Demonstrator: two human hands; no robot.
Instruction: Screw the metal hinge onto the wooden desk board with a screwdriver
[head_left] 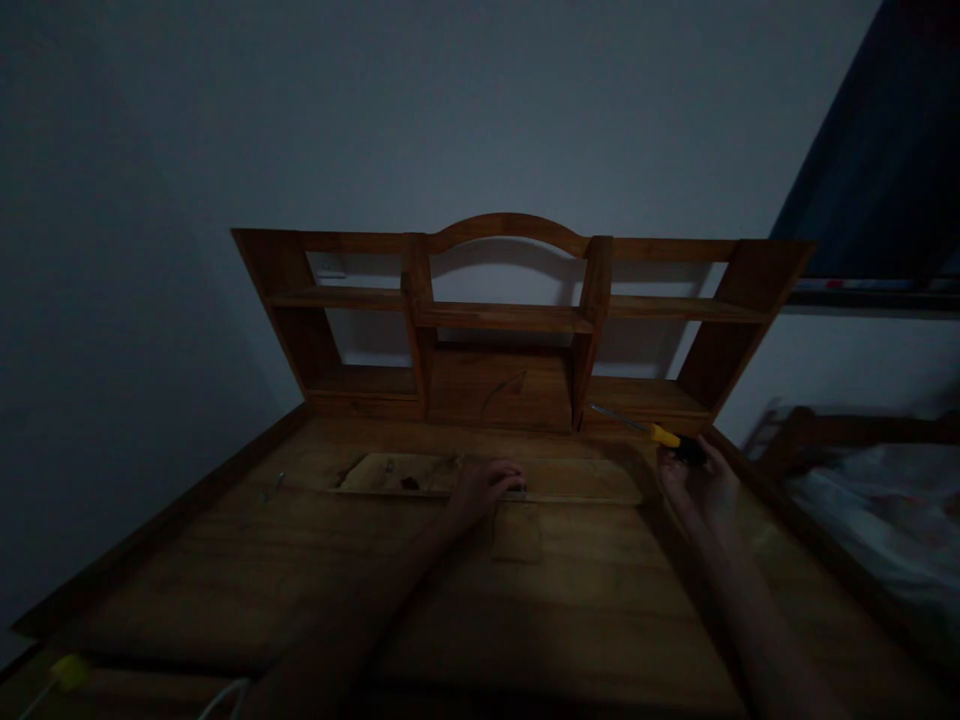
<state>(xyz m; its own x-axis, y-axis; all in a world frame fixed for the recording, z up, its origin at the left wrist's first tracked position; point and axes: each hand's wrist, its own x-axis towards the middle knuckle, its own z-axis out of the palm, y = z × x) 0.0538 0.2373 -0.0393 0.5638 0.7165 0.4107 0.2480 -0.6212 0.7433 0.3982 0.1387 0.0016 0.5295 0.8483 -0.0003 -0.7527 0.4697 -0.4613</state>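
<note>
My right hand (701, 485) grips a screwdriver (664, 435) by its yellow and black handle. The screwdriver's thin metal shaft points left, above the desk's back edge. At the middle of the desk, my left hand (484, 490) is closed with fingertips pressed together against the edge of a long wooden strip (585, 480). Something small and pale or metallic shows at those fingertips, too dim to make out. A small square wood piece (517, 535) adjoins the strip just in front of this hand.
A wooden shelf unit (506, 318) with an arched top stands along the back of the desk (600, 610). Small metal pieces (275, 486) lie at left. A yellow object with a cord (70, 672) is at the lower left. Bedding (885, 510) lies to the right. The room is dim.
</note>
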